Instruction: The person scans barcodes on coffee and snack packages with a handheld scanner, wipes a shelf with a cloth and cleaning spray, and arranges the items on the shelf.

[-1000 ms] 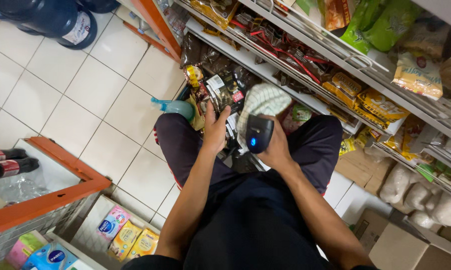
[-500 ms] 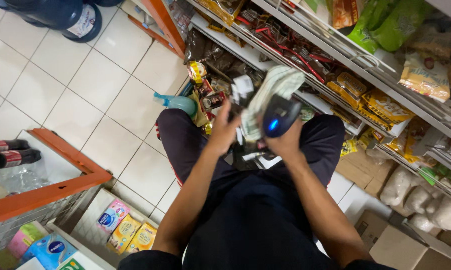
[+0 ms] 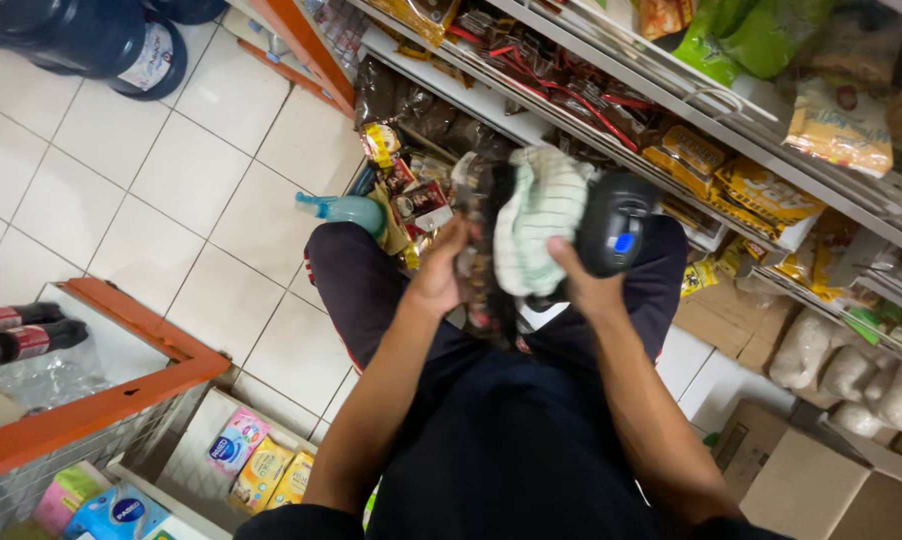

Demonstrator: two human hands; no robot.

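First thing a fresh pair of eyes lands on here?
Dead centre, the right hand grips a black handheld scanner with a lit blue screen, plus a pale striped cloth, while the left hand holds a dark strip of sachets. Packed snack shelves run along the upper right, and an orange-framed wire bin sits at lower left.

Person crouched on white tile floor (image 3: 121, 200) before a stocked shelf (image 3: 531, 110), dark trousers, both arms reaching forward. Left hand (image 3: 441, 275) grips a strip of dark sachets (image 3: 476, 250) hanging down; right hand (image 3: 581, 285) holds a black handheld scanner (image 3: 613, 225) with lit blue screen together with a white-and-green striped cloth (image 3: 536, 215). Teal spray bottle (image 3: 341, 210) lies on the floor just beside the left knee; orange-framed wire rack (image 3: 101, 400) at lower left, cardboard boxes (image 3: 821, 480) at lower right.
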